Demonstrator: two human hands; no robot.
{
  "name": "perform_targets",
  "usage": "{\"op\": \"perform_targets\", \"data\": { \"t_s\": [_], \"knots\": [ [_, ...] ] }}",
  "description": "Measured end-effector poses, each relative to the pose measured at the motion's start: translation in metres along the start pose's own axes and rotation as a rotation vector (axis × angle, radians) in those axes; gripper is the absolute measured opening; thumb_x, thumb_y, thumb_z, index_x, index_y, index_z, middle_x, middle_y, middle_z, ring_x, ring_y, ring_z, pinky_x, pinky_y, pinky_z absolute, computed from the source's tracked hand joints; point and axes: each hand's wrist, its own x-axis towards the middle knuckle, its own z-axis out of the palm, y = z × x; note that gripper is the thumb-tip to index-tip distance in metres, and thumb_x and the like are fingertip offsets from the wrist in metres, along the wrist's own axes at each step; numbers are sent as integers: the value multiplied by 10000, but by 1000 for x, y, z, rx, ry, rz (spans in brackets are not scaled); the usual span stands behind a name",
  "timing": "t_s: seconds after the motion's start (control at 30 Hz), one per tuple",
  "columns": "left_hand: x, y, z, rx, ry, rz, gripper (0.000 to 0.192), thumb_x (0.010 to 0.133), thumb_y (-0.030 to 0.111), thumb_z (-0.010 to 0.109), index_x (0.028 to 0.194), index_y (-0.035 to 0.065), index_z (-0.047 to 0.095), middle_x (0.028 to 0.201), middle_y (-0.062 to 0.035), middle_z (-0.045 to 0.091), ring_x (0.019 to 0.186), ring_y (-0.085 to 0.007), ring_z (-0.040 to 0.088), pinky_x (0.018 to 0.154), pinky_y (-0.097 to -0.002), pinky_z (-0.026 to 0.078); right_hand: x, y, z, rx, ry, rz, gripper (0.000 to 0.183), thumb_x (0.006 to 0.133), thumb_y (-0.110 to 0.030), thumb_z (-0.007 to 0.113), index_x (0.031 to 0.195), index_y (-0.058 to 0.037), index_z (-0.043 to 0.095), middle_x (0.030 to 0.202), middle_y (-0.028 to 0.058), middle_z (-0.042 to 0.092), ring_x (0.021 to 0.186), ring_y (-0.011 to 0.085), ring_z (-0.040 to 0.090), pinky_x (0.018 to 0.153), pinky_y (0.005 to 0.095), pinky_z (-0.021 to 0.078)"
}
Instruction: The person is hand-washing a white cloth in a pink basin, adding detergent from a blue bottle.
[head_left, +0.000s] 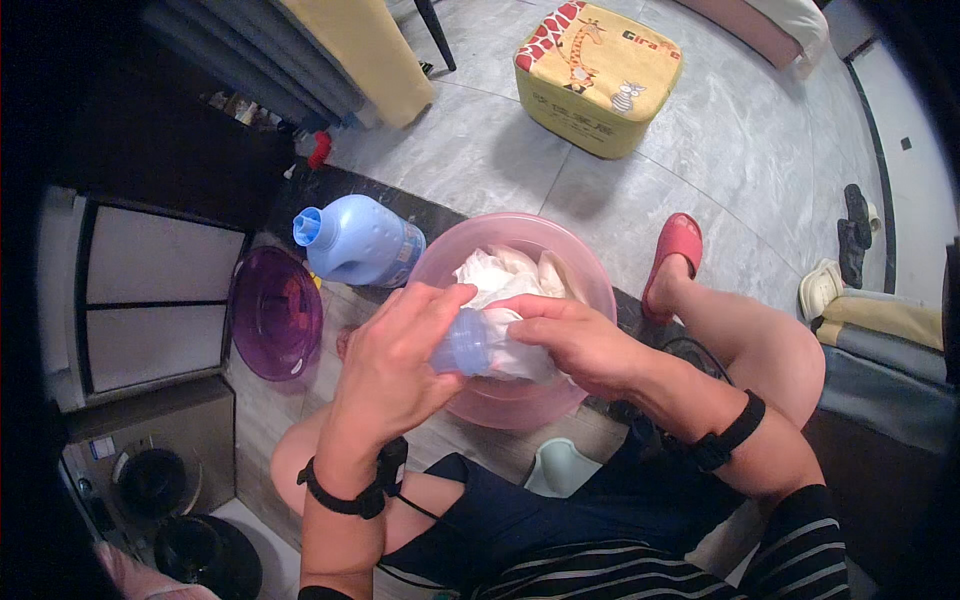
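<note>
My left hand (397, 352) grips a translucent blue cap (463, 343), tilted on its side above a pink plastic basin (525, 409). Beside it, my right hand (574, 334) pinches white cloth (514, 352) between thumb and fingers, right by the cap's rim. More white and cream cloth (499, 274) lies bunched inside the basin. Just left of the basin stands a blue plastic detergent bottle (360, 240) without a cap on its spout. Whether any liquid is in the cap cannot be seen.
A purple basin (276, 315) is at the left, near a washing machine (154, 472). A yellow giraffe-print storage stool (600, 82) stands on the tiles beyond. My foot wears a red slipper (682, 240) at the right. A pale green plastic object (561, 469) lies below the basin.
</note>
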Motion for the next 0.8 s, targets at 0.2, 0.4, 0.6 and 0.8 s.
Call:
{"op": "perform_targets", "data": {
  "t_s": [0.2,0.4,0.6,0.8],
  "knots": [
    [2,2,1,26,-2,-30,582,544,24,673,1110,59,542,924,-115,548,872,-302,558,738,-374,468,-1,-2,0,-41,4,7,283,892,-116,474,1154,-28,533,994,45,601,860,105,571,755,251,483],
    [2,1,2,35,5,-23,580,543,25,672,1107,58,541,925,-108,552,861,-300,560,719,-372,474,-1,-3,1,-59,8,6,283,889,-122,479,1150,-27,536,984,39,600,839,103,572,747,248,481],
    [-1,-4,3,55,33,-42,534,557,26,675,1074,58,544,930,-109,558,879,-301,565,720,-374,475,-2,-4,0,-18,2,21,292,884,-107,471,1156,-22,532,987,49,600,851,115,577,748,256,486],
    [-3,-10,8,19,77,-118,469,586,36,687,1030,63,538,946,-119,560,880,-319,565,731,-375,470,-1,-6,0,14,6,-13,288,880,-100,463,1146,-13,531,991,67,606,866,135,590,753,284,505]
  ]
}}
